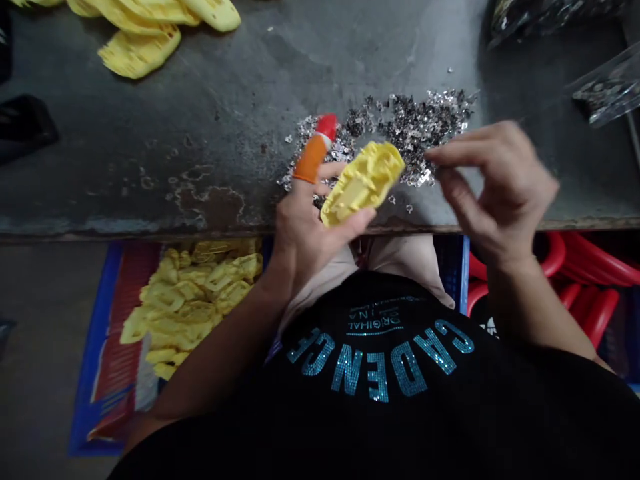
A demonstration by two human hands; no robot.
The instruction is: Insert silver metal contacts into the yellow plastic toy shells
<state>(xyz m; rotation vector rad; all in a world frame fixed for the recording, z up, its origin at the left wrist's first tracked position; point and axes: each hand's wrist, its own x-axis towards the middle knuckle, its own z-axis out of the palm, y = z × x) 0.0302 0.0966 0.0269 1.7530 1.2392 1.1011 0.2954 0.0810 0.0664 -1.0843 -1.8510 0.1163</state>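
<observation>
A yellow molded plastic shell point(354, 189) lies tilted in my left hand point(310, 220), its hollow, ribbed side facing up. The thumb presses its near edge while the other fingers support it from behind. One finger wears an orange cover point(307, 159) with a red tip. To the right, my right hand point(495, 187) hovers with thumb and forefinger brought close together; anything between those fingertips is too small to make out. Between and beyond both hands spreads a pile of small shiny metal clips point(420, 127) on the dark worktable point(250, 100).
More yellow shells point(143, 50) are heaped at the table's far left. Below the front edge, a blue crate point(95, 347) holds many yellow pieces point(200, 293). Red curved parts point(595, 267) sit lower right. Clear bags of metal parts point(613, 87) rest at upper right.
</observation>
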